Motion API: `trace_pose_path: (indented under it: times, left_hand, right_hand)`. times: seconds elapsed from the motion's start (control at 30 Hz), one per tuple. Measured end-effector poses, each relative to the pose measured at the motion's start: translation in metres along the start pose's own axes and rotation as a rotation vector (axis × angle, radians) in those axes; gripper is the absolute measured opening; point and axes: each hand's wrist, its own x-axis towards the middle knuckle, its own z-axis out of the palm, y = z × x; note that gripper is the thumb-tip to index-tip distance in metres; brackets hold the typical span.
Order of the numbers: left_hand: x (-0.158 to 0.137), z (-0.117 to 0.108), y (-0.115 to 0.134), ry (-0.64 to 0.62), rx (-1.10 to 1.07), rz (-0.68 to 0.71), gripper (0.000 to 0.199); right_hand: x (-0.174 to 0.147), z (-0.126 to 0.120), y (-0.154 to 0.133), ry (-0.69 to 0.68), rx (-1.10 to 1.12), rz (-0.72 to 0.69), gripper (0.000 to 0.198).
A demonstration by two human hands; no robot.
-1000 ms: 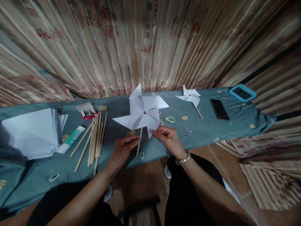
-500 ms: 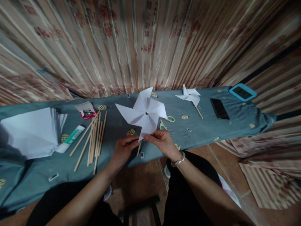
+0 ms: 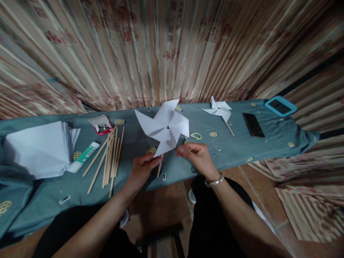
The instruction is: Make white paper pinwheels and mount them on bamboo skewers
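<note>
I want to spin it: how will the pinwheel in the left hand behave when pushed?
The pinwheel would likely turn about its central shiny pin. Its thin paper blades may bend under a push. Being paper on a slim stick, it's probably light.

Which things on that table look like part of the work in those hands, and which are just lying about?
Likely part of the work:
- pinwheel and its stick, in the left hand
- loose sticks
- paper
- red box of metal bits
- tube
- scissors, partly hidden
- second pinwheel

Probably just lying about:
- phone
- blue-rimmed display
</note>
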Motion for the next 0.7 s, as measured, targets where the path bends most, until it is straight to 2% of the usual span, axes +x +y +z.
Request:
trace_pose_path:
  times: [0.17,0.37,0.5,0.7]
  left_hand:
    - [-0.001,0.000,0.000,-0.003,-0.004,-0.004,0.031]
    - [-0.003,0.002,0.002,-0.028,0.018,-0.017,0.030]
    - [-0.004,0.002,0.001,-0.032,0.030,-0.024,0.031]
    - [-0.004,0.003,0.002,-0.058,0.006,-0.017,0.029]
  right_hand:
    - [0.009,-0.024,-0.003,0.228,0.011,-0.073,0.029]
    - [0.019,-0.032,0.005,0.457,0.025,-0.130,0.024]
    - [0.022,-0.032,0.008,0.449,0.003,-0.143,0.027]
    - [0.022,-0.030,0.012,0.434,0.012,-0.079,0.020]
